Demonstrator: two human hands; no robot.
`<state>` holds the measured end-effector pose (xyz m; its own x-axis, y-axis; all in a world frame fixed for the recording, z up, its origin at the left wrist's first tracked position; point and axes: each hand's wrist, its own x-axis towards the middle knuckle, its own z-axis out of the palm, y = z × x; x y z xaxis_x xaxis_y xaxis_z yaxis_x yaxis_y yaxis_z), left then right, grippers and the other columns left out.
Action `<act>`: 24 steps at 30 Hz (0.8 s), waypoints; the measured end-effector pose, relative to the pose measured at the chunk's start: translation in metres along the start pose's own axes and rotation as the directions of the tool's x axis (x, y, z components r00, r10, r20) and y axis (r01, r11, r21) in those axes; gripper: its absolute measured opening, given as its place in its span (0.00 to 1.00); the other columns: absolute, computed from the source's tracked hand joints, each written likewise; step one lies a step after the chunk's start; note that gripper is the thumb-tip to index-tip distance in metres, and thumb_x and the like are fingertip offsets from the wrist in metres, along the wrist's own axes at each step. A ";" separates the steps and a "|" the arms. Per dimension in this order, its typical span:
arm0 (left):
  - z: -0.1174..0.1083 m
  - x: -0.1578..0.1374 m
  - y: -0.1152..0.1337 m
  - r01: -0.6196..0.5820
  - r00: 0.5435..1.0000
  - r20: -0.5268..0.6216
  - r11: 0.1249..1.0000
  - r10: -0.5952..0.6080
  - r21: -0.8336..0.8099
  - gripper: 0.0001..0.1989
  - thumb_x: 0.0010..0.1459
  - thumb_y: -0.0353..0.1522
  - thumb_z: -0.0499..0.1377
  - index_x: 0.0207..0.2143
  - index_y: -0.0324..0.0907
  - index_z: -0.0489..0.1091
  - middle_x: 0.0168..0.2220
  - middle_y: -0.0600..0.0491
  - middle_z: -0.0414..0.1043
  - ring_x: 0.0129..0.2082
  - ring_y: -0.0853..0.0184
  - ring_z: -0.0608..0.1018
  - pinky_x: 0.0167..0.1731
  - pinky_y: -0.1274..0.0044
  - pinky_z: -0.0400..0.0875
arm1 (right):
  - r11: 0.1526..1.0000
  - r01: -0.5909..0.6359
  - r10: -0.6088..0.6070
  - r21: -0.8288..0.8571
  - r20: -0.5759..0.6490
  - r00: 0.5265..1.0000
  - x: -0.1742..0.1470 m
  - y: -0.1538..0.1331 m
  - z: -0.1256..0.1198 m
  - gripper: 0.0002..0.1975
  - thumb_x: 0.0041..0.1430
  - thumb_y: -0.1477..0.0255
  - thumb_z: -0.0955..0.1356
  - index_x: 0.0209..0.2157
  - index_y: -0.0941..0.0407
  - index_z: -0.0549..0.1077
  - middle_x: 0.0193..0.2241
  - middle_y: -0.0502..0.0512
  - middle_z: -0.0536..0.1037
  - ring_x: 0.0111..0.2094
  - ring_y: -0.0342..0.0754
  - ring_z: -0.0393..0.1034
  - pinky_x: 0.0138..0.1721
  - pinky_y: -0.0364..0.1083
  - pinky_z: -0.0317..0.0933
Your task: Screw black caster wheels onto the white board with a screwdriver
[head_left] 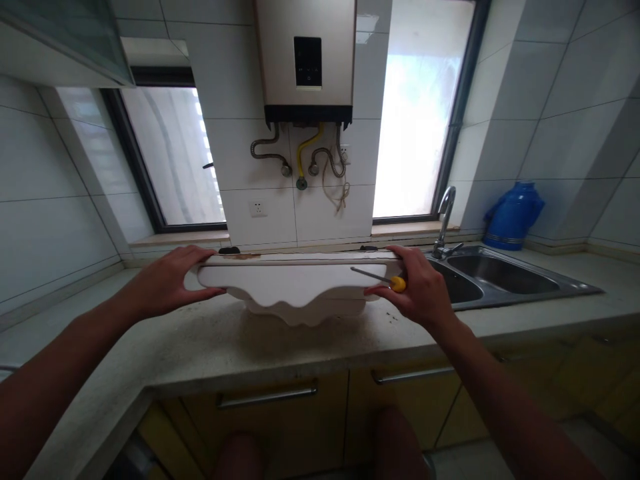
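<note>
A white furniture piece (pixel 295 280) with a wavy, scalloped lower edge is held level over the counter, its kind not clear from this angle. My left hand (pixel 183 277) grips its left end, thumb below and fingers on top. At the other end, my right hand (pixel 417 283) clasps it the same way. That hand also keeps a screwdriver (pixel 397 285) with a yellow handle, its thin shaft pointing left across the white front. Two dark fittings (pixel 229 251) show along the far top edge. Whether the piece's underside touches the counter I cannot tell.
Under the piece runs a pale stone counter (pixel 200 347) with dark specks on it. A steel double sink (pixel 500 273) with a faucet (pixel 444 220) lies to the right, beside a blue container (pixel 514 217). A water heater (pixel 307 60) with hoses hangs on the tiled wall.
</note>
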<state>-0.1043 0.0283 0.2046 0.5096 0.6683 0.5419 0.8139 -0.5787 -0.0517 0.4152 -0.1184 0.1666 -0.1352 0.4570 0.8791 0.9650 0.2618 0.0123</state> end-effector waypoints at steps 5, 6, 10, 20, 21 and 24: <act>0.024 0.026 -0.004 -0.062 0.997 -0.045 0.995 0.059 -0.078 0.55 0.66 0.72 0.51 0.73 0.37 0.68 0.69 0.34 0.74 0.65 0.39 0.76 0.66 0.50 0.72 | 0.982 -0.169 0.153 0.084 0.172 0.973 0.026 0.018 0.020 0.53 0.58 0.28 0.69 0.65 0.59 0.74 0.55 0.70 0.80 0.47 0.62 0.80 0.40 0.56 0.75; 0.029 0.033 -0.004 -0.062 0.997 -0.045 0.994 0.058 -0.087 0.56 0.65 0.73 0.51 0.73 0.37 0.67 0.70 0.34 0.73 0.66 0.39 0.76 0.67 0.50 0.71 | 0.975 -0.199 0.177 0.096 0.204 0.963 0.031 0.023 0.023 0.52 0.59 0.29 0.70 0.65 0.59 0.73 0.56 0.69 0.80 0.48 0.61 0.79 0.42 0.56 0.75; 0.041 0.054 -0.007 -0.040 0.999 -0.040 0.993 0.036 -0.108 0.58 0.61 0.75 0.51 0.72 0.39 0.68 0.71 0.34 0.72 0.68 0.37 0.75 0.68 0.50 0.70 | 0.952 -0.280 0.234 0.127 0.291 0.928 0.043 0.037 0.034 0.44 0.64 0.37 0.73 0.65 0.57 0.73 0.56 0.64 0.79 0.51 0.55 0.78 0.51 0.56 0.76; 0.058 0.043 0.006 -0.219 0.927 -0.266 0.958 0.262 0.184 0.35 0.79 0.49 0.54 0.76 0.35 0.64 0.71 0.31 0.71 0.68 0.36 0.76 0.66 0.48 0.73 | 0.932 -0.293 0.221 0.214 0.307 0.926 0.035 0.041 0.039 0.44 0.63 0.42 0.76 0.68 0.56 0.70 0.59 0.64 0.78 0.53 0.56 0.77 0.55 0.60 0.77; 0.061 0.042 0.013 -0.237 0.902 -0.303 0.940 0.307 0.244 0.30 0.80 0.43 0.54 0.75 0.36 0.67 0.69 0.32 0.74 0.66 0.38 0.78 0.64 0.50 0.75 | 0.933 -0.283 0.210 0.221 0.304 0.929 0.034 0.043 0.039 0.42 0.64 0.44 0.77 0.68 0.55 0.70 0.59 0.64 0.78 0.53 0.56 0.77 0.55 0.60 0.77; 0.067 0.042 0.030 -0.269 0.804 -0.411 0.880 0.429 0.393 0.25 0.79 0.33 0.56 0.74 0.40 0.69 0.62 0.37 0.82 0.56 0.45 0.85 0.56 0.57 0.81 | 0.937 -0.264 0.199 0.229 0.272 0.942 0.033 0.049 0.042 0.34 0.70 0.50 0.75 0.68 0.55 0.71 0.59 0.63 0.78 0.55 0.56 0.78 0.58 0.61 0.76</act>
<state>-0.0393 0.0702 0.1695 0.6448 0.0972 0.7582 0.6883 -0.5052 -0.5206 0.4483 -0.0545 0.1761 0.0033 0.7133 0.7008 0.8885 0.3195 -0.3293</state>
